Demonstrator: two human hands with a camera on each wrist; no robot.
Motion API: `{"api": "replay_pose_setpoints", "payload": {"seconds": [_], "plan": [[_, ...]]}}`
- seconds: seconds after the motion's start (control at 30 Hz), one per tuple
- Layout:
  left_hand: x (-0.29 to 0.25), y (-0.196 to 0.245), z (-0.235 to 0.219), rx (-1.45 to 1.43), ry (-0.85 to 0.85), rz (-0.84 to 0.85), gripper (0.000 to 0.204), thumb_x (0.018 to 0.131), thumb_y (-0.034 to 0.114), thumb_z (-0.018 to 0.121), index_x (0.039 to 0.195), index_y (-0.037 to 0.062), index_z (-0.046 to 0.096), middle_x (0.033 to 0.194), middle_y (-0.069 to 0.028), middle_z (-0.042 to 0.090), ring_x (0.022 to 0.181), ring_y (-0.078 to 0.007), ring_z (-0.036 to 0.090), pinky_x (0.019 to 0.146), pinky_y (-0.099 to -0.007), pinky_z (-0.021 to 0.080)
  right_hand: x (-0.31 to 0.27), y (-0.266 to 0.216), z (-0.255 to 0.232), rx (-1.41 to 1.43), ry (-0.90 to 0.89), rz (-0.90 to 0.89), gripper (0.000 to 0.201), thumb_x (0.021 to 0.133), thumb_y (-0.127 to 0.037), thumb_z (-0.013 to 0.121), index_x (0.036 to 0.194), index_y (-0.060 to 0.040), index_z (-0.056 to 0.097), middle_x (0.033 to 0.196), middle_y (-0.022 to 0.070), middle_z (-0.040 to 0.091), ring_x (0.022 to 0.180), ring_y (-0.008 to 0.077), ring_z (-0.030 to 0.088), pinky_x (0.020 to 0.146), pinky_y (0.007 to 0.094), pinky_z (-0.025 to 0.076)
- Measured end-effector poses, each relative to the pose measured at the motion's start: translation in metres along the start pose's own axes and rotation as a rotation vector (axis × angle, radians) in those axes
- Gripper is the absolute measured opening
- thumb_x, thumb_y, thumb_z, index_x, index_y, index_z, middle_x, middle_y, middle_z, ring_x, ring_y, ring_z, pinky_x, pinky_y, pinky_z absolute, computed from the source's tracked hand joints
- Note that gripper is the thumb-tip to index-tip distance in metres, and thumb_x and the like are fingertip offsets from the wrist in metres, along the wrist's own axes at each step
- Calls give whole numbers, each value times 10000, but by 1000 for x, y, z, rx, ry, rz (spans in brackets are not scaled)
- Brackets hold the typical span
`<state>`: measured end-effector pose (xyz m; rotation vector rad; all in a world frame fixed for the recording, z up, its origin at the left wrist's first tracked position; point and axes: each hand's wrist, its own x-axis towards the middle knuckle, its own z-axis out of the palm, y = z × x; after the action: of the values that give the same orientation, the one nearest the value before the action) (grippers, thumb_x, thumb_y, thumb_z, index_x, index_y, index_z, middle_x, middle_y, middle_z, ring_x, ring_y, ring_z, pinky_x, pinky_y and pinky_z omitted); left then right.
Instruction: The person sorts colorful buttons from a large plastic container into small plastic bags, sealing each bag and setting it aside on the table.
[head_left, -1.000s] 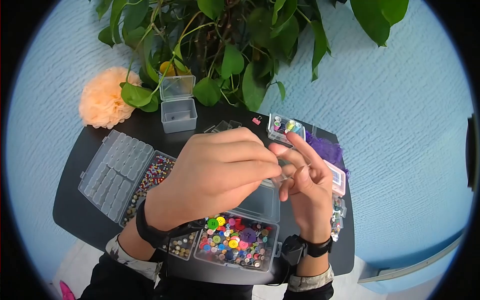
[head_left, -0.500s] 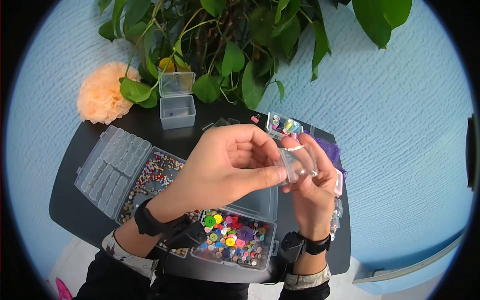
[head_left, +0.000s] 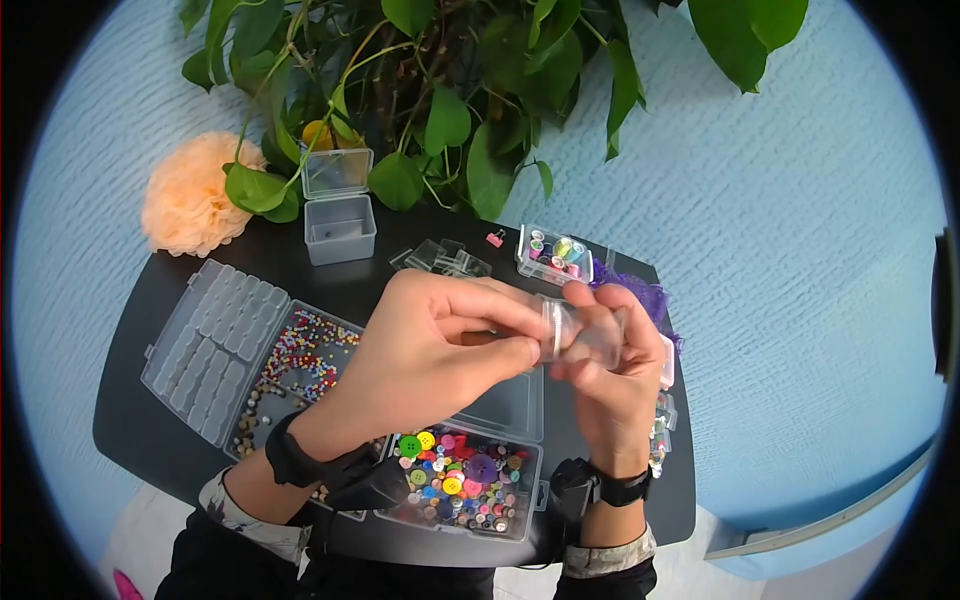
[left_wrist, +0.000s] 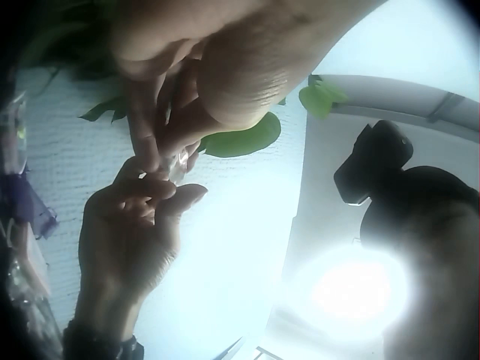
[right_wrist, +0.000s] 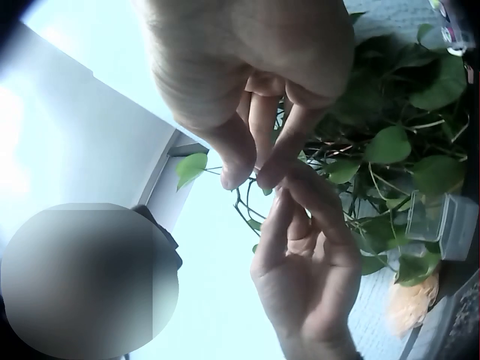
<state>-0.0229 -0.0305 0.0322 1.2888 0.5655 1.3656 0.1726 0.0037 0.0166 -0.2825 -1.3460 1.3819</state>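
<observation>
A small, clear plastic bag (head_left: 592, 338) is held between both hands above the table, with a pale strip across it near its left end. My left hand (head_left: 435, 335) pinches that end between thumb and fingers. Around the other end curl the thumb and fingers of my right hand (head_left: 618, 395), partly seen through the plastic. In the left wrist view a glossy bit of the bag (left_wrist: 178, 166) shows where the fingertips meet. The right wrist view has both hands' fingertips close together, hiding most of it.
Below the hands, a box of mixed buttons (head_left: 455, 487) has its clear lid (head_left: 505, 408) open. Left of it lies an open case of beads (head_left: 300, 350). Behind stand an open clear box (head_left: 340, 250), flat clear pieces (head_left: 440, 258) and a box of spools (head_left: 555, 252); plant leaves (head_left: 490, 170) hang overhead.
The left hand has turned from back-up to showing its thumb side. The bag, mostly hidden a second ago, now shows between the hands. The view has shifted slightly.
</observation>
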Motion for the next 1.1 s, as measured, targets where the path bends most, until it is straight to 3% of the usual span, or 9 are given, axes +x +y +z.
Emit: {"api": "replay_pose_setpoints", "payload": {"seconds": [0.23, 0.43, 0.53, 0.63, 0.7, 0.73, 0.83, 0.97, 1.1], "plan": [[3, -8, 3, -226, -6, -229, 149, 906, -30, 657, 1038, -97, 678, 1204, -112, 623, 1108, -185, 622, 947, -301, 506, 3, -8, -5, -217, -181, -104, 649, 704, 91, 818, 1299, 57, 562, 1253, 212, 644, 990, 171, 645, 806, 295, 570], [4, -20, -2, -611, -129, -245, 217, 944, 38, 636, 1116, -89, 674, 1256, -106, 619, 1148, -186, 582, 1000, -338, 447, 2, -13, 4, -188, -123, -54, 673, 681, 108, 822, 1299, 57, 561, 1227, 202, 655, 1015, 183, 660, 810, 293, 579], [4, -21, -3, -700, -212, -304, 204, 960, 23, 577, 1094, -93, 680, 1314, -134, 572, 1229, -265, 546, 1073, -421, 399, 1, -11, 8, -73, -36, 2, 647, 696, 101, 812, 1292, 60, 563, 1218, 203, 656, 939, 177, 681, 770, 283, 588], [3, -20, 3, -532, -174, -146, 261, 918, -29, 579, 1157, -63, 679, 1357, -154, 545, 1249, -266, 527, 1073, -403, 405, 0, -9, 4, 86, 7, 74, 617, 713, 69, 815, 1278, 66, 567, 1210, 208, 657, 833, 175, 691, 693, 275, 592], [1, -16, 6, 174, -225, 150, 403, 860, -112, 535, 1214, 10, 685, 1388, -163, 514, 1247, -268, 525, 1066, -385, 414, -1, -8, 8, 79, 21, 53, 600, 725, 35, 820, 1268, 72, 569, 1196, 216, 662, 722, 164, 679, 632, 268, 583], [1, -18, 9, 322, -242, 243, 559, 792, -162, 503, 1256, 91, 684, 1419, -169, 475, 1242, -289, 528, 1044, -378, 438, -1, -8, 8, 147, -8, 76, 614, 718, 32, 824, 1274, 71, 566, 1190, 219, 664, 710, 160, 676, 622, 267, 579], [4, -15, 8, 722, -180, 461, 608, 756, -170, 505, 1272, 104, 674, 1421, -176, 457, 1230, -320, 534, 1022, -389, 458, -1, -8, 7, 178, -19, 107, 624, 722, -15, 835, 1282, 63, 570, 1183, 217, 672, 654, 145, 664, 583, 256, 559], [-1, -13, 10, 1206, -160, 424, 739, 722, -148, 528, 1400, 146, 560, 1468, -174, 388, 1207, -342, 542, 990, -382, 474, 1, -5, 2, 182, -16, 103, 557, 764, -76, 818, 1258, 54, 596, 1168, 194, 687, 575, 137, 640, 528, 226, 511], [-2, -14, 15, 1143, -181, 367, 759, 740, -130, 542, 1437, 170, 517, 1495, -159, 360, 1251, -330, 517, 977, -382, 481, 3, -7, -3, 183, -18, 192, 491, 769, -48, 802, 1212, 64, 623, 1148, 197, 694, 589, 147, 655, 523, 222, 512]]}}
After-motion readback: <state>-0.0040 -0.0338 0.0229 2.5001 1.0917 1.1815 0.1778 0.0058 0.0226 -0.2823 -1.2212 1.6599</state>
